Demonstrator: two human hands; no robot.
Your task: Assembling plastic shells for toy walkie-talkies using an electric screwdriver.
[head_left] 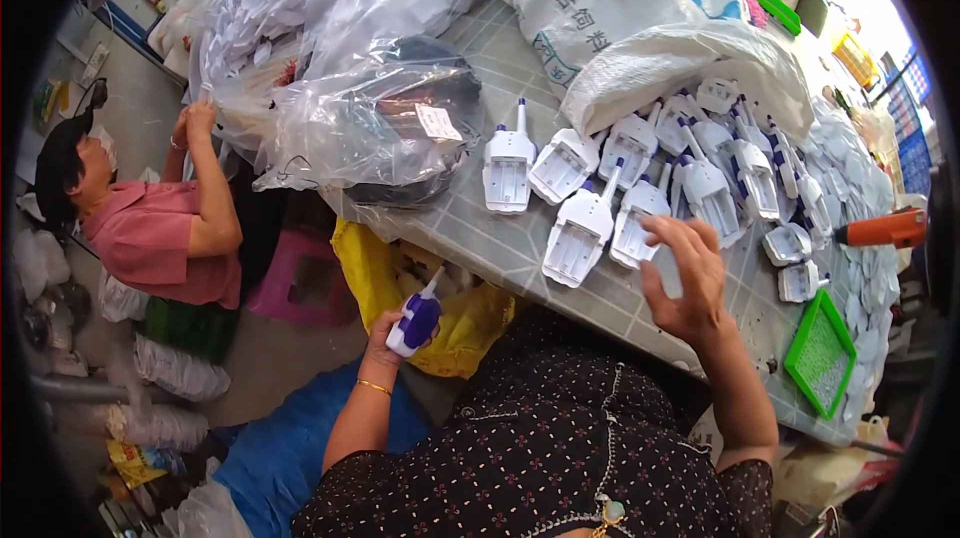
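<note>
My left hand (pixel 385 338) grips a white-and-purple plastic handset (pixel 415 323) with a stubby antenna, off the table's near edge and above a yellow sack (pixel 455 323). My right hand (pixel 690 278) is raised over the table's near side, its fingers curved and apart with nothing visible in them. Just beyond it lie several white handsets (pixel 580 233) with antennas, their open battery compartments facing up. One handset (pixel 510 168) stands a little apart at the left of the group. More are heaped at the mouth of a white woven sack (pixel 690 63).
Clear plastic bags (pixel 340 138) of parts cover the table's (pixel 480 253) left side. An orange power screwdriver (pixel 880 228) hangs at right, above flat pale pieces (pixel 850 168). A green tray (pixel 820 353) of small bits sits near the right edge. A person (pixel 165 228) handles a bag at left, by a pink stool (pixel 305 278).
</note>
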